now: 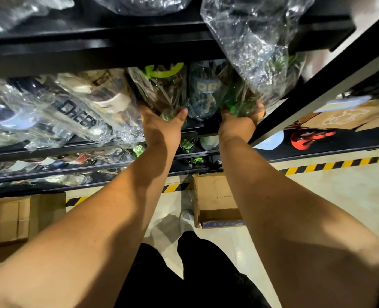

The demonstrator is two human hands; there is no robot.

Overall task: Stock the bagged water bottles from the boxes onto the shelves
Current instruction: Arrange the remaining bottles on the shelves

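The black shelving rack [95, 52] filled the upper part of the view, its tiers crowded with bagged water bottles [73, 107] lying in clear plastic. On the floor at the foot of the rack sat a closed cardboard box [10, 221] at its left end and an open cardboard box [215, 196] near its right post, beside a yellow-and-black floor stripe [339, 164]. At the rack's middle tier, by the right post, a dark bagged bottle [162, 90] with a lime-green handle and a green bagged bottle [239, 101] flanked a blue-grey bagged bottle [204, 92]. The left hand [162, 124] grasped the base of the dark one, thumb wrapped against the plastic. The right hand [237, 125] clasped the green one's base, fingers curled round it.
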